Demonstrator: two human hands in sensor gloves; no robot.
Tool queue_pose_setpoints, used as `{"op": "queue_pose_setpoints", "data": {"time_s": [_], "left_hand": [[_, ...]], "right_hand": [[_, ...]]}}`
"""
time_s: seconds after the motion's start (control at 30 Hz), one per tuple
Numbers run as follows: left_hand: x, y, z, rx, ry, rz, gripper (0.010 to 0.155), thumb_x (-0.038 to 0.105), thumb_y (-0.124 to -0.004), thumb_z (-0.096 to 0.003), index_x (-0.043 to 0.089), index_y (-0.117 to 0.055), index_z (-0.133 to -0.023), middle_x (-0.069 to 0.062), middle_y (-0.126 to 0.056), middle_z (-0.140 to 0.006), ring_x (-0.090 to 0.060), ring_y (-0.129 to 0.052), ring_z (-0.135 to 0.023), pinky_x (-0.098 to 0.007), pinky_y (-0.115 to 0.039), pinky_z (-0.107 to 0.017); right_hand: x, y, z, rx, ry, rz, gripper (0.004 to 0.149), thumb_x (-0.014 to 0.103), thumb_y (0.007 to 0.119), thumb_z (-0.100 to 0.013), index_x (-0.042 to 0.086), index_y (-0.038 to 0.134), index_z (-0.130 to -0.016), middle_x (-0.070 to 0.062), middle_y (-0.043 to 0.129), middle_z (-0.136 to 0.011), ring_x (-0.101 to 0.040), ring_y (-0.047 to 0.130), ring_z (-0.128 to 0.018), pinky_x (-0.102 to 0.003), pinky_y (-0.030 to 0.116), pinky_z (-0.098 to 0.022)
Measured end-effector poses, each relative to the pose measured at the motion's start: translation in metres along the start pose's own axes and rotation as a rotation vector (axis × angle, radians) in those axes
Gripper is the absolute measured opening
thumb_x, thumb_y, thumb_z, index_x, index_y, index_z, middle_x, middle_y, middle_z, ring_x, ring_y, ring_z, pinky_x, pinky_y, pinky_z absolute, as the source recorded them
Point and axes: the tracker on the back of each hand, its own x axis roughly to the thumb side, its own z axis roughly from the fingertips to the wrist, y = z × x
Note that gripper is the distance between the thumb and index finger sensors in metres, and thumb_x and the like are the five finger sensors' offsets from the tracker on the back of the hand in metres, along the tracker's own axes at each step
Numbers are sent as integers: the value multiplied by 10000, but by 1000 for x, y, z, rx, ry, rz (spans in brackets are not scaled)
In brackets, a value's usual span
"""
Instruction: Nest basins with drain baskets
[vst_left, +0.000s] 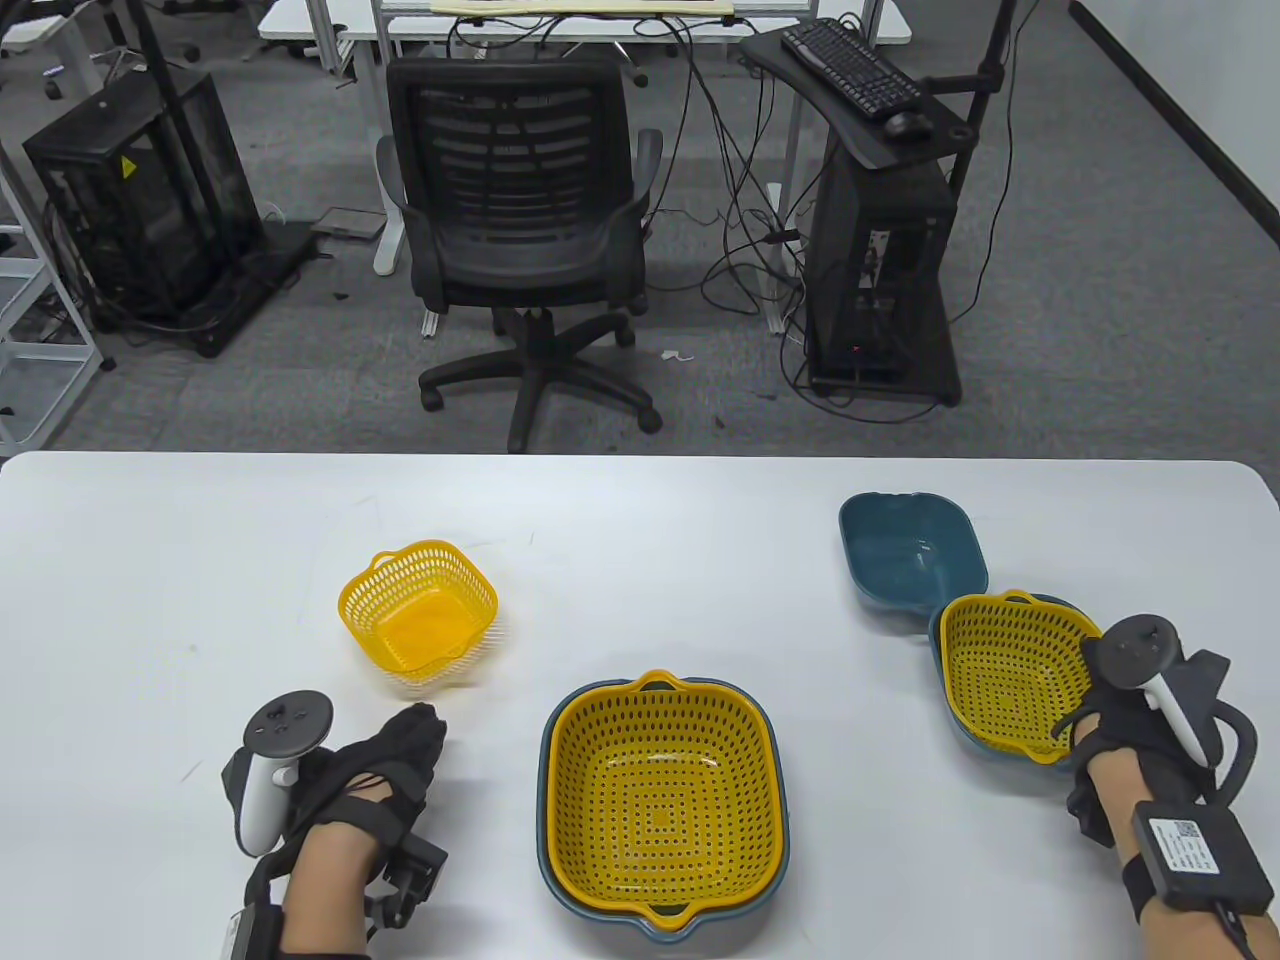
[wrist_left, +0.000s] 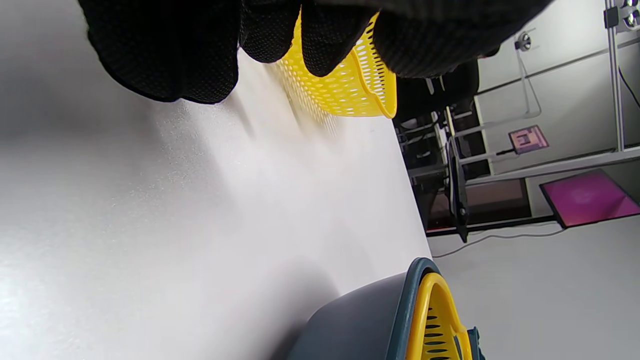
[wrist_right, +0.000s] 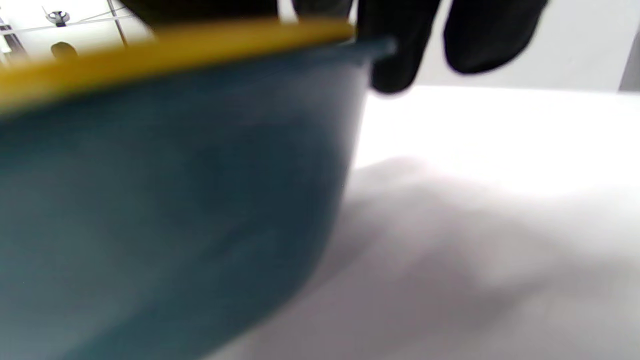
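A small yellow drain basket (vst_left: 418, 612) sits tilted at the table's middle left, its lower edge blurred. My left hand (vst_left: 405, 745) lies just in front of it with fingers stretched out, holding nothing; in the left wrist view the fingertips (wrist_left: 320, 45) hang before the small basket (wrist_left: 355, 85). A large teal basin (vst_left: 552, 800) holds a large yellow basket (vst_left: 660, 795) at the front centre. My right hand (vst_left: 1095, 700) grips the right rim of a medium teal basin (wrist_right: 175, 200) with a yellow basket (vst_left: 1010, 672) inside. A small teal basin (vst_left: 905, 550) stands empty behind it.
The white table (vst_left: 180, 600) ends at a far edge, with an office chair (vst_left: 520, 210) and computer stands beyond it. The small basin touches the medium one at the right. Bare tabletop lies between the large basin and the medium one.
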Motion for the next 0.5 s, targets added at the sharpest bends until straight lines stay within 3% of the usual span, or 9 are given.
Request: {"op": "queue_pose_setpoints", "data": {"time_s": [0.07,0.13,0.2,0.33,0.5], "left_hand": [[-2,0,-2,-3,10,3,676,464,-692,-526,179,-548,-1122,-192,-453,-1148,-500,-743,-949,-558,-738,-619],[-4,1,-3,-2,18,2,676,465,-691,-526,180,-546,-1122,-194,-452,-1148,-501,-743,-948,-558,-737,-620],[-5,2,-3,-2,22,8,677,465,-692,-526,178,-548,-1122,-194,-452,-1148,-503,-738,-950,-559,-736,-620],[-4,3,-4,0,23,7,678,466,-691,-525,179,-547,-1122,-194,-451,-1148,-502,-741,-950,-558,-736,-621],[-4,4,-4,0,25,14,676,464,-691,-526,180,-547,-1122,-193,-451,-1148,-505,-739,-949,-558,-735,-621]], "right_hand": [[-3,0,-9,102,19,-47,603,234,776,-496,376,484,-1004,-72,207,-1141,-474,462,-996,-671,554,-635],[-9,2,-18,178,39,-101,619,224,771,-498,386,453,-1005,-71,163,-1136,-478,469,-977,-646,570,-628],[-14,5,-24,183,46,-162,593,200,773,-494,375,506,-993,-82,292,-1142,-446,681,-879,-576,694,-552],[-18,9,-26,102,55,-157,567,141,819,-445,339,640,-946,-79,710,-1024,-327,1014,-484,-441,880,-280],[-17,8,-18,50,21,-169,575,147,851,-415,306,676,-939,-56,740,-1005,-314,1039,-366,-412,887,-180]]}}
